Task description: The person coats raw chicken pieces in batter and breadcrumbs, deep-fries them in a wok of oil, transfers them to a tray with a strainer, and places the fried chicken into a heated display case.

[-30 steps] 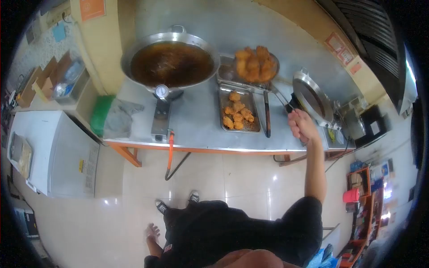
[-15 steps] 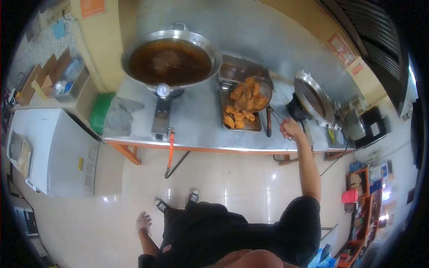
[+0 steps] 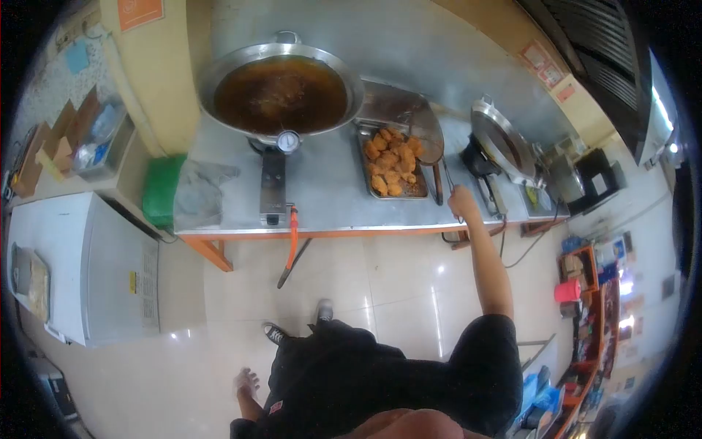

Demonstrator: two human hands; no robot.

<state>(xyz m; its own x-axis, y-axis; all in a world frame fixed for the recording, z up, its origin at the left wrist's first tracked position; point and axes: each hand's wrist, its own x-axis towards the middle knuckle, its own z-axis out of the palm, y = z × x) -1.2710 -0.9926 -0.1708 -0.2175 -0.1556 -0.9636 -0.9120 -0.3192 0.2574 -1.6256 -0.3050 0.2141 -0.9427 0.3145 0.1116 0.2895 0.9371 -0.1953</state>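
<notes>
My right hand [image 3: 462, 203] is closed on the handle of a round wire strainer [image 3: 425, 137], tilted beside a metal tray [image 3: 419, 192]. Several pieces of fried food [image 3: 393, 162] are heaped in that tray. Between tray and hand lies a dark-handled utensil [image 3: 438, 184]. My left hand [image 3: 247, 380] hangs low over the floor, fingers apart, holding nothing. A large pan of dark oil [image 3: 280, 91] with a dial thermometer [image 3: 288, 141] stands left of the tray.
On the right stands a second pan [image 3: 503, 140]. A green container [image 3: 162, 192] and plastic bag [image 3: 202, 194] sit at the counter's left end. A white appliance [image 3: 88, 267] is at the left. An orange hose [image 3: 294, 238] hangs over the front edge.
The fried pieces have gone from the strainer into the tray. My right hand and the strainer came down and leftward, then the strainer tilted on its side. The view has shifted slightly.
</notes>
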